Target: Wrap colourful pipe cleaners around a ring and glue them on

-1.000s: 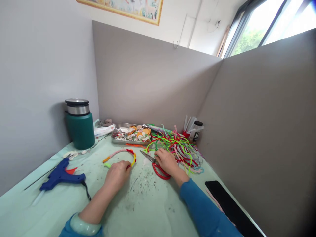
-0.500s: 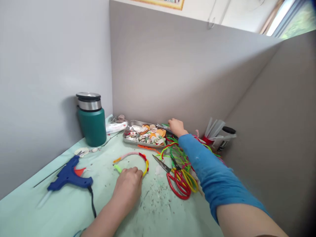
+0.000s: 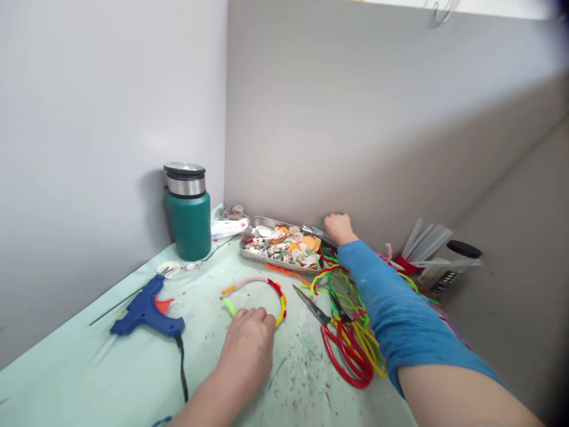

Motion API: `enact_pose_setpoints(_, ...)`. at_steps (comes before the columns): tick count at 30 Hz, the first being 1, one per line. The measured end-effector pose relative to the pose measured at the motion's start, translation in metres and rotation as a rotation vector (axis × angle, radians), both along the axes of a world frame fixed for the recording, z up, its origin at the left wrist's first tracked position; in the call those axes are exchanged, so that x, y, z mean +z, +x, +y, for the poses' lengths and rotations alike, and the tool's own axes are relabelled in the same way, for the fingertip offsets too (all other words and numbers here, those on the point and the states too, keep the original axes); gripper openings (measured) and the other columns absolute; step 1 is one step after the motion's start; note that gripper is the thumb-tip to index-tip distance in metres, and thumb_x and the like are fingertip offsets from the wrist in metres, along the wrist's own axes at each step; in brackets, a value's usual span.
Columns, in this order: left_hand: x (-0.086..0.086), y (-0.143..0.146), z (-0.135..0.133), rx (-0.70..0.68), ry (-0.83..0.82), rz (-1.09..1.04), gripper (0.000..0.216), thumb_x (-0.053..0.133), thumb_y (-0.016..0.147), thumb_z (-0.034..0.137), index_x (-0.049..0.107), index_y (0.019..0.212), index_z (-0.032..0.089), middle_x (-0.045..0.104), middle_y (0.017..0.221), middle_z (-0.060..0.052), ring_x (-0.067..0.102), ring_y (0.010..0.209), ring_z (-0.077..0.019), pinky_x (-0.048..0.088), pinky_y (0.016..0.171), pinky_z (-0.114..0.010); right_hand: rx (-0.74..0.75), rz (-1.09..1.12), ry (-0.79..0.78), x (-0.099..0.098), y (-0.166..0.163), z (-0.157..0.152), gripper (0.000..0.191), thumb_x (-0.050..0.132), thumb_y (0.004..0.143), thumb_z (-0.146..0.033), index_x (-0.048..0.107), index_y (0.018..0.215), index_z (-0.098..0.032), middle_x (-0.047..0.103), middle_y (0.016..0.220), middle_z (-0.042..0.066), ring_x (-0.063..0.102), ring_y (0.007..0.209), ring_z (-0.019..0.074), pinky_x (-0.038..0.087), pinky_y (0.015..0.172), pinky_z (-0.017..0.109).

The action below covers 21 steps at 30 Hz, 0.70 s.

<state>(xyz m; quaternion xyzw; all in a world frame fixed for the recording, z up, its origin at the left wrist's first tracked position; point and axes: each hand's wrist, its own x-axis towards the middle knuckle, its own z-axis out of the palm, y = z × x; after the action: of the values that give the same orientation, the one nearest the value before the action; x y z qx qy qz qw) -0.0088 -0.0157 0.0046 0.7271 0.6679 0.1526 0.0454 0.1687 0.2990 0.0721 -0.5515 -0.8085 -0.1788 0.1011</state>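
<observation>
My left hand point(image 3: 251, 341) is closed on a curved band of pipe cleaner point(image 3: 275, 287), coloured orange, pink, red, yellow and lime green, low over the table. Its ends lie apart at the left. At the back, my right hand point(image 3: 338, 229) is closed beyond a heap of coloured pipe cleaners point(image 3: 331, 281), beside the metal tray point(image 3: 279, 264) of shells and discs. Its fingertips are hidden, so I cannot tell what they grip. Red-handled scissors point(image 3: 347, 350) lie open between my arms, partly over yellow pipe cleaners.
A blue glue gun point(image 3: 149, 311) with a cord lies on the left, beside a thin dark rod. Behind it stands a green flask point(image 3: 189, 222). At right are a red cup of translucent sticks point(image 3: 427, 244) and a black-lidded jar point(image 3: 460, 261). Grey partitions point(image 3: 355, 118) enclose the table.
The view has turned left and down, so the things sit further right in the picture. My left hand still holds the band. My right hand remains at the back, its fingers curled in more.
</observation>
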Motion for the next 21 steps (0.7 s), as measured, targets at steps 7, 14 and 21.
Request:
enact_pose_setpoints(7,0.0,-0.002,-0.001,0.01,0.044,0.054,0.028,0.035,0.085,0.018,0.062,0.077,0.016,0.06,0.077,-0.01,0.055,0.076,-0.0224,0.033,0.071,-0.037,-0.039,0.345,-0.034,0.048,0.03,-0.035,0.028,0.044,0.081,-0.027,0.066,0.085,-0.011,0.067,0.078,0.01,0.06,0.07,0.0172,0.039,0.057,0.023)
enact_pose_setpoints(14,0.01,-0.008,-0.004,-0.008,0.222,-0.052,0.022,0.046,0.081,0.024,0.065,0.085,0.015,0.063,0.086,-0.012,0.053,0.089,-0.0272,0.035,0.078,-0.04,0.301,1.063,-0.373,0.017,0.027,-0.173,0.028,0.055,0.072,-0.041,0.058,0.067,-0.014,0.05,0.052,-0.003,0.041,0.046,0.0075,0.031,0.046,0.02)
enact_pose_setpoints(21,0.031,0.015,-0.006,-0.128,0.096,-0.792,0.03,0.056,0.075,0.038,0.064,0.095,0.017,0.067,0.082,-0.004,0.06,0.066,-0.0145,0.044,0.062,-0.025,0.346,1.409,-0.468,-0.032,-0.003,-0.284,0.023,0.06,0.071,-0.037,0.055,0.063,-0.016,0.047,0.055,-0.004,0.04,0.051,0.0087,0.032,0.05,0.021)
